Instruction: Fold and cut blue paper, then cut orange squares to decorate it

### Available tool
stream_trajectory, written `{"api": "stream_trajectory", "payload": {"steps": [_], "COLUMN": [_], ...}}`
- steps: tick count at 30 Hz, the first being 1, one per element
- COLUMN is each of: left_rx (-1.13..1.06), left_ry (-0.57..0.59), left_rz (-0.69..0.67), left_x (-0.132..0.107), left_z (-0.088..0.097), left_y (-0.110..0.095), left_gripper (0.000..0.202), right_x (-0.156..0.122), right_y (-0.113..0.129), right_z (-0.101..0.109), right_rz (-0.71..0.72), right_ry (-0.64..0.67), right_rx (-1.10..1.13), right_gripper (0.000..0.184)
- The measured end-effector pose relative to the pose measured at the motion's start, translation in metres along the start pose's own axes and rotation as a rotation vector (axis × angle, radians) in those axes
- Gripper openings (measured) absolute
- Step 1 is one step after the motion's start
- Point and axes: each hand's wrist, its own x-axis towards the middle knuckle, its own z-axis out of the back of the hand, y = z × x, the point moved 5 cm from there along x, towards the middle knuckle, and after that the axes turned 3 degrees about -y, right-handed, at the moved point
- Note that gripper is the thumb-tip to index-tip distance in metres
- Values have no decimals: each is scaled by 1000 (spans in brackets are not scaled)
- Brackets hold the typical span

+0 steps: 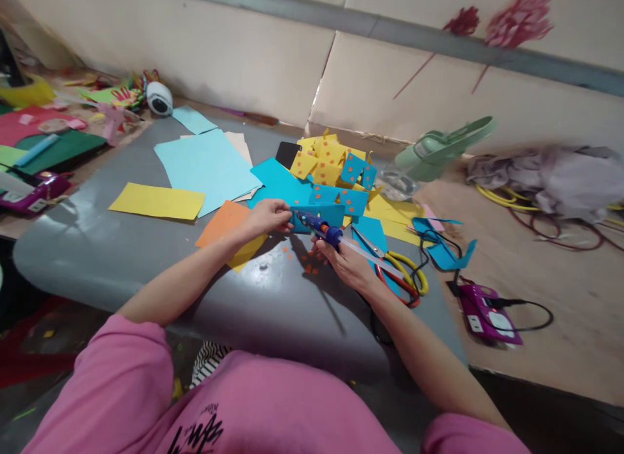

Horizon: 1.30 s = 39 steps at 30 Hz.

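My left hand point(273, 216) pinches the left end of a blue paper strip point(331, 213) above the grey table. In my right hand point(348, 262) is a dark blue glue gun point(319, 227), its nozzle pointing left at the strip and a clear glue stick point(373, 257) coming out of its back. Small orange paper squares point(311, 269) lie loose below the hands. Behind the strip is a pile of yellow paper pieces point(331, 151) and blue ones point(351, 168) dotted with orange squares. Whether the nozzle touches the paper, I cannot tell.
Scissors point(407, 265) with yellow and red handles lie right of my right hand, by a black cable. A purple power strip point(487, 314) sits farther right. Light blue sheets point(205, 164), a yellow strip point(156, 201) and orange paper point(221, 223) lie left. A green object point(431, 151) stands behind.
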Motion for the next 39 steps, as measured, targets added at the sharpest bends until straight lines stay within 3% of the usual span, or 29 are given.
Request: {"api": "stream_trajectory", "payload": {"steps": [17,25,39], "left_rx": [-3,-86,-3], "left_ry": [30,-1,3], "left_rz": [-35,14,2], "left_x": [4,-1,0], "left_z": [1,-2,-1], "left_y": [7,2,3], "left_gripper": [17,15,14], "right_x": [0,1,-2], "right_y": [3,0,6], "right_z": [3,2,5], "right_rz": [25,14,63], "right_ry": [-2,-41,-65], "right_rx": [-36,-30,-9], "right_gripper": [47,47,43]}}
